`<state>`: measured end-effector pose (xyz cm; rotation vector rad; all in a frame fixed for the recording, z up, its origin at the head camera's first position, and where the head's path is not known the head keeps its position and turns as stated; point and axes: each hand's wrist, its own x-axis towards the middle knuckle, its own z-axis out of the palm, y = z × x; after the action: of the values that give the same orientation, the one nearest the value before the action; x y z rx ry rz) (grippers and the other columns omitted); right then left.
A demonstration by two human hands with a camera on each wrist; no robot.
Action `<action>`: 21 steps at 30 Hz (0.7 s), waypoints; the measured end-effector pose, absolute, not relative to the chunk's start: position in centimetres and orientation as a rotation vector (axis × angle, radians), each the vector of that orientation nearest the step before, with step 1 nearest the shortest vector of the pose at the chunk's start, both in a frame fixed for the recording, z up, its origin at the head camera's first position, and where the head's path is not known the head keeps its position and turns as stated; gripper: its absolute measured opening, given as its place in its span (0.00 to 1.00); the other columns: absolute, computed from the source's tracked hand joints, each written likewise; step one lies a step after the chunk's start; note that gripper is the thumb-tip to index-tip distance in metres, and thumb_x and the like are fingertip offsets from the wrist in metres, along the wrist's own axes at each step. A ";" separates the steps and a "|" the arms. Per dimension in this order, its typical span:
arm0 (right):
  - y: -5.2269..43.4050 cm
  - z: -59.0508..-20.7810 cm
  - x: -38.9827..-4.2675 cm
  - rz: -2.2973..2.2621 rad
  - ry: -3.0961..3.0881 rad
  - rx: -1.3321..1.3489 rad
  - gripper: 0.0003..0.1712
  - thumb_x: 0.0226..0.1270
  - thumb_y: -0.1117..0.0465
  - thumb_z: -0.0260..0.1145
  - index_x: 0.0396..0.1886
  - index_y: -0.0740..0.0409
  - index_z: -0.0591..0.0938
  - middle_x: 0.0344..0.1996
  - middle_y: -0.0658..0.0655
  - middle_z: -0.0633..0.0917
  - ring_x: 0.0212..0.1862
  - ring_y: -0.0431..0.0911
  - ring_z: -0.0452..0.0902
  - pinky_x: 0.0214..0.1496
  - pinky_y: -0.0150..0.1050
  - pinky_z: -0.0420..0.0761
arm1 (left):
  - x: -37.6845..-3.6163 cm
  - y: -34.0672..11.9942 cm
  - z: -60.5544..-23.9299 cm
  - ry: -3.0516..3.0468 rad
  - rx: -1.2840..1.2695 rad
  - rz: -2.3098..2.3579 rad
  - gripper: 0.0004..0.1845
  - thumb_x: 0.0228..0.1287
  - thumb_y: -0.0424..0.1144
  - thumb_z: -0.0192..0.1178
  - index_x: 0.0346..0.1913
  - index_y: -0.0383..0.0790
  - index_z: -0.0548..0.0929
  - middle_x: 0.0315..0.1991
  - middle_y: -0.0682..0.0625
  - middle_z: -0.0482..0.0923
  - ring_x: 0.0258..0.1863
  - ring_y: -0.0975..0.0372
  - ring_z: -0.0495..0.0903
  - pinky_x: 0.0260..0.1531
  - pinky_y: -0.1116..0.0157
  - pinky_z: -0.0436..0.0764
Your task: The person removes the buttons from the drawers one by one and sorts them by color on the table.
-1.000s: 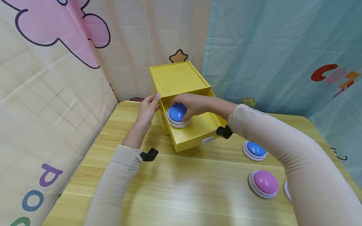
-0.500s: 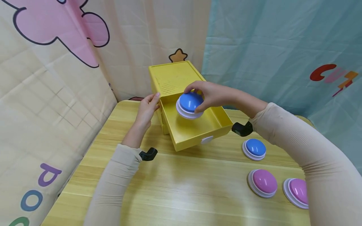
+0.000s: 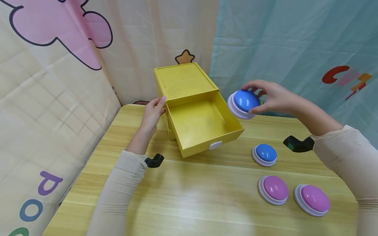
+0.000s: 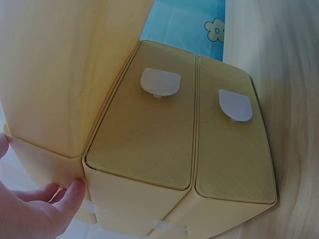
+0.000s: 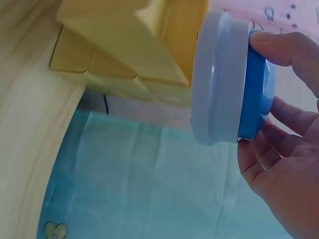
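My right hand (image 3: 270,96) grips a blue-domed push button (image 3: 246,101) with a white base. It is in the air to the right of the yellow drawer cabinet (image 3: 186,80). In the right wrist view, the thumb and fingers hold the blue dome (image 5: 256,94) by its edge, and the white base faces away from the palm. The cabinet's top drawer (image 3: 203,119) is pulled out, with a white tab handle (image 3: 215,145) on its front. My left hand (image 3: 153,113) holds the cabinet's front left corner, thumb at the top edge and fingertips against the side.
Another blue push button (image 3: 266,153) and two pink ones, one nearer (image 3: 275,187) and a pink button (image 3: 314,198) farther right, stand on the wooden table (image 3: 183,196). Two lower drawers, including the middle drawer (image 4: 144,119), are closed. A printed curtain (image 3: 265,39) hangs behind.
My right hand has lifted the blue push button out of the drawer and carried it rightward past the drawer's side. The left hand has stayed at the cabinet corner.
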<state>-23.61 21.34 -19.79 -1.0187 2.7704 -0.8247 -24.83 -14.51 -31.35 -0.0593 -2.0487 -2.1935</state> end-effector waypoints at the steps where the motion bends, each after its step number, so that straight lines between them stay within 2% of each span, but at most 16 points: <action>1: 22.2 -20.0 -23.3 -0.845 2.783 -0.976 0.36 0.47 0.67 0.72 0.58 0.63 0.68 0.52 0.58 0.71 0.50 0.50 0.63 0.43 0.26 0.71 | -24.8 -14.5 -31.3 -2.047 -0.066 -2.193 0.27 0.67 0.45 0.50 0.59 0.26 0.66 0.54 0.39 0.64 0.55 0.54 0.66 0.54 0.61 0.70; 4: 24.9 -21.1 -22.6 -0.878 2.829 -0.829 0.38 0.46 0.67 0.73 0.59 0.61 0.67 0.53 0.59 0.69 0.50 0.51 0.62 0.39 0.22 0.71 | -24.8 -14.5 -31.3 -2.049 -0.077 -2.193 0.27 0.67 0.45 0.50 0.59 0.26 0.65 0.55 0.39 0.63 0.56 0.54 0.65 0.54 0.62 0.70; 10: 29.5 -24.2 -21.2 -0.917 2.896 -0.594 0.38 0.48 0.66 0.72 0.59 0.63 0.66 0.51 0.62 0.68 0.47 0.53 0.62 0.33 0.23 0.73 | -24.6 -14.6 -31.2 -2.065 -0.076 -2.188 0.28 0.67 0.46 0.49 0.61 0.26 0.64 0.56 0.39 0.62 0.57 0.55 0.64 0.55 0.63 0.69; 21: 35.9 -31.1 -18.9 -0.906 2.940 -0.394 0.36 0.52 0.59 0.70 0.58 0.68 0.66 0.49 0.66 0.68 0.44 0.51 0.61 0.32 0.22 0.70 | -24.7 -14.5 -31.2 -2.078 -0.062 -2.188 0.29 0.66 0.47 0.49 0.62 0.27 0.62 0.57 0.40 0.62 0.58 0.55 0.64 0.55 0.64 0.69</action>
<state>-18.91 35.92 -31.12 -0.3942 2.9404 -0.9060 -24.68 -14.50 -31.24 -0.0617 -2.0783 -2.1883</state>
